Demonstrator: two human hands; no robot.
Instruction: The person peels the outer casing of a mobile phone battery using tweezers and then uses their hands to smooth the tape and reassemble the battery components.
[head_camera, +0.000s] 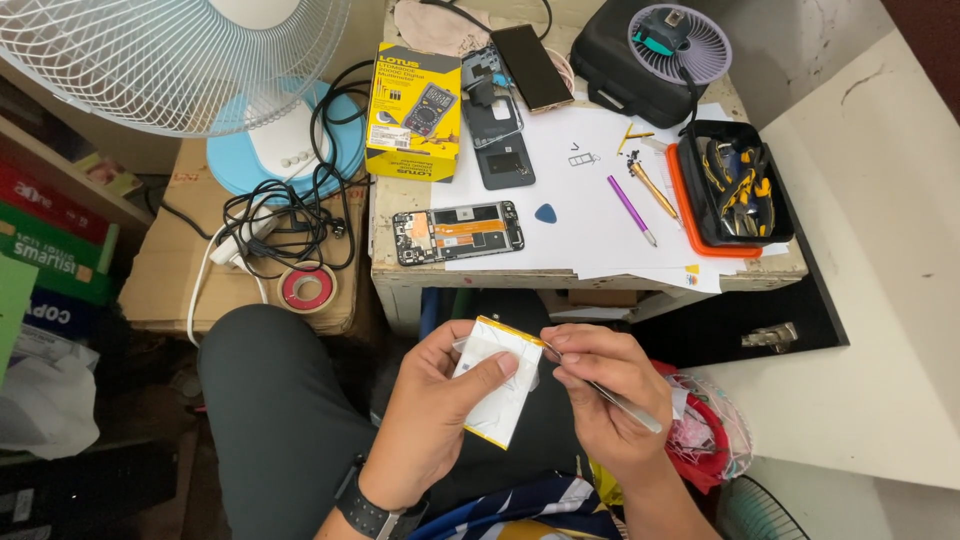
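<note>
Fan grille, white and round, fills the upper left corner above its pale blue base, with a tangle of black cable and a roll of red tape lying on the cardboard box beside it. Next in size comes the worn tabletop, spread with white paper sheets. On it sit a black zip case carrying a small round lilac fan, a black tray of pliers set in an orange lid, a yellow multimeter box, a dark phone back cover and an opened phone showing its circuit boards and orange flex cable. Smaller pieces lie on the paper: a purple tool, a yellow-handled tool and a blue triangular pick.

Below the tabletop's edge, over the person's lap, the left hand, with a dark watch at its wrist, holds a flat white battery with yellow edges, thumb across its face and fingers closed behind it. The right hand pinches metal tweezers between narrowed fingers, the tip touching the battery's upper right corner.
</note>
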